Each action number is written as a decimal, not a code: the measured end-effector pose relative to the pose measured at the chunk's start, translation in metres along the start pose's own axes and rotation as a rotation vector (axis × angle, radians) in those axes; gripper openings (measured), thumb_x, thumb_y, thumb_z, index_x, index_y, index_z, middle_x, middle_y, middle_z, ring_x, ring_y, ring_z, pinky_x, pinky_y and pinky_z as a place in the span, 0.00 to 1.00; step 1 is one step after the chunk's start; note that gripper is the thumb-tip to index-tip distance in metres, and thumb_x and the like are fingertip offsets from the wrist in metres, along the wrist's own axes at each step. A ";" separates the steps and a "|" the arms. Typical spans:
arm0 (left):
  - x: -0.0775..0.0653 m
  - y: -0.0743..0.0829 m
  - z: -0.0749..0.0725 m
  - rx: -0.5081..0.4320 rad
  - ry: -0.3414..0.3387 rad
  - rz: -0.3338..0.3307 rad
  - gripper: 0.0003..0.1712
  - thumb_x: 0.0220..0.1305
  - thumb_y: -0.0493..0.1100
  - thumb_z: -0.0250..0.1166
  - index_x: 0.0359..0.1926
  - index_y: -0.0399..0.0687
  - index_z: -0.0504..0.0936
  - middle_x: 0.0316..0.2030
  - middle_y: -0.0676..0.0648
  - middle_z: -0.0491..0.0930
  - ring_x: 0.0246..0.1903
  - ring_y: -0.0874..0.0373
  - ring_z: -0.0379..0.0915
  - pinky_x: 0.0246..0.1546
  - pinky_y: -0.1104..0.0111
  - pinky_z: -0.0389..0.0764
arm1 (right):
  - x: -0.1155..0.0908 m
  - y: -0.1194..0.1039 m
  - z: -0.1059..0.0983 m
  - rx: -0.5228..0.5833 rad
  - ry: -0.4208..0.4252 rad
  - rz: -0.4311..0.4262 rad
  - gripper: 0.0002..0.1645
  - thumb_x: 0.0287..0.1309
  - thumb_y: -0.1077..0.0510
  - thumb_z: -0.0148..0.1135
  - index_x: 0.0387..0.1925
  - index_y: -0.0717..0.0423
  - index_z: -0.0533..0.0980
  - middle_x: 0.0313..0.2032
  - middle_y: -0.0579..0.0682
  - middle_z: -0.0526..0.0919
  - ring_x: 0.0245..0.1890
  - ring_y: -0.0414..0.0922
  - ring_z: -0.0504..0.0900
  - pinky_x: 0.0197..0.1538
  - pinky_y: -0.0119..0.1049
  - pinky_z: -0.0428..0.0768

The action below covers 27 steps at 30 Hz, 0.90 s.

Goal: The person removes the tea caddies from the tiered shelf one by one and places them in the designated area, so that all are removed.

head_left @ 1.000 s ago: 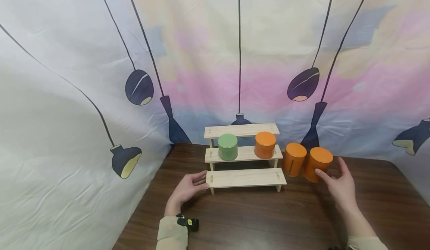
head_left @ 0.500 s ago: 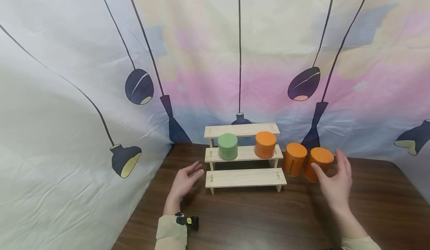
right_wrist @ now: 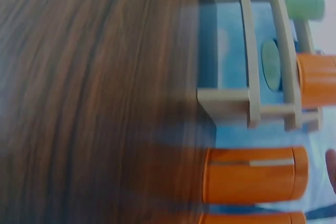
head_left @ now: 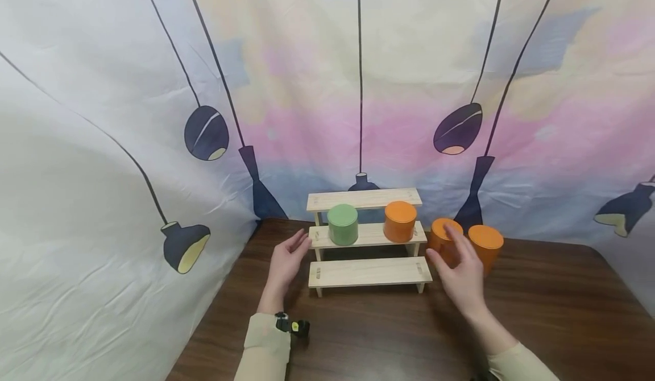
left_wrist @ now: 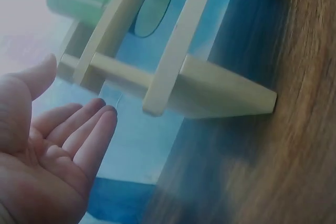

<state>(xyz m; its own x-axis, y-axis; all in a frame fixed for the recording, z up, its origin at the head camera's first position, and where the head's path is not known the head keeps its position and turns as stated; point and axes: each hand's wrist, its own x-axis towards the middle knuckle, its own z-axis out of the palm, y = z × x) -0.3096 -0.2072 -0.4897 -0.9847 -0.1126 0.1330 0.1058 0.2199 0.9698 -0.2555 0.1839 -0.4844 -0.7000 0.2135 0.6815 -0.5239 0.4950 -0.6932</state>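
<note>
A three-tier pale wooden stand [head_left: 369,273] is on the dark table. Its middle tier bears a short green tin [head_left: 343,225] and a short orange tin [head_left: 400,222]. Right of it two taller orange tins stand side by side, a nearer-to-stand one [head_left: 438,234] and an outer one [head_left: 486,242]. My left hand [head_left: 285,260] hovers beside the stand's left end, its fingers extended and holding nothing in the left wrist view. My right hand [head_left: 463,278] overlaps both taller tins in the head view, thumb and fingers spread apart. Only a fingertip [right_wrist: 332,167] shows in the right wrist view.
A printed cloth backdrop [head_left: 307,85] with painted hanging lamps rises behind the table and along its left side. Brown wood-grain tabletop [head_left: 368,335] stretches in front of the stand and to its right.
My left hand has come off the stand's lowest tier and shifted up and away slightly. My right hand has left the outer taller orange tin and moved left to the inner one.
</note>
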 end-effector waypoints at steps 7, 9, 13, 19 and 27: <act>0.008 -0.002 0.004 -0.001 -0.037 0.008 0.37 0.73 0.46 0.73 0.76 0.39 0.73 0.71 0.36 0.76 0.69 0.42 0.75 0.68 0.50 0.77 | 0.005 -0.008 0.031 0.136 -0.196 0.158 0.44 0.65 0.65 0.76 0.79 0.60 0.67 0.73 0.61 0.73 0.69 0.60 0.77 0.64 0.24 0.77; 0.010 -0.002 0.003 -0.003 -0.038 0.004 0.37 0.72 0.45 0.74 0.76 0.39 0.74 0.70 0.36 0.76 0.68 0.42 0.75 0.69 0.50 0.76 | 0.009 -0.010 0.038 0.149 -0.230 0.206 0.46 0.67 0.62 0.75 0.81 0.59 0.64 0.75 0.62 0.70 0.71 0.61 0.75 0.67 0.32 0.77; 0.013 -0.002 0.002 0.012 -0.044 -0.010 0.36 0.71 0.45 0.74 0.74 0.39 0.75 0.69 0.36 0.77 0.69 0.41 0.75 0.70 0.47 0.74 | 0.022 -0.012 0.049 0.160 -0.276 0.275 0.51 0.69 0.56 0.75 0.84 0.56 0.58 0.79 0.62 0.64 0.74 0.62 0.71 0.73 0.50 0.74; 0.016 0.000 0.002 -0.006 -0.060 -0.054 0.34 0.69 0.46 0.75 0.72 0.43 0.78 0.69 0.38 0.77 0.72 0.39 0.70 0.74 0.44 0.69 | 0.035 -0.011 0.064 0.145 -0.240 0.269 0.55 0.65 0.53 0.79 0.84 0.52 0.58 0.76 0.60 0.70 0.76 0.57 0.70 0.75 0.52 0.72; 0.014 -0.001 0.005 -0.082 -0.038 -0.082 0.33 0.70 0.42 0.74 0.73 0.42 0.77 0.69 0.37 0.77 0.69 0.41 0.73 0.72 0.48 0.73 | 0.036 -0.009 0.071 0.055 -0.194 0.224 0.53 0.60 0.54 0.82 0.81 0.53 0.63 0.71 0.61 0.76 0.71 0.58 0.77 0.70 0.52 0.78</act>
<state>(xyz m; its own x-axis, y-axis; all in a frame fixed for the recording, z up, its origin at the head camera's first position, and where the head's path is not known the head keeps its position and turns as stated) -0.3242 -0.2038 -0.4900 -0.9949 -0.0897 0.0463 0.0343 0.1318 0.9907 -0.3100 0.1272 -0.4701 -0.8782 0.1446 0.4558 -0.3674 0.4063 -0.8366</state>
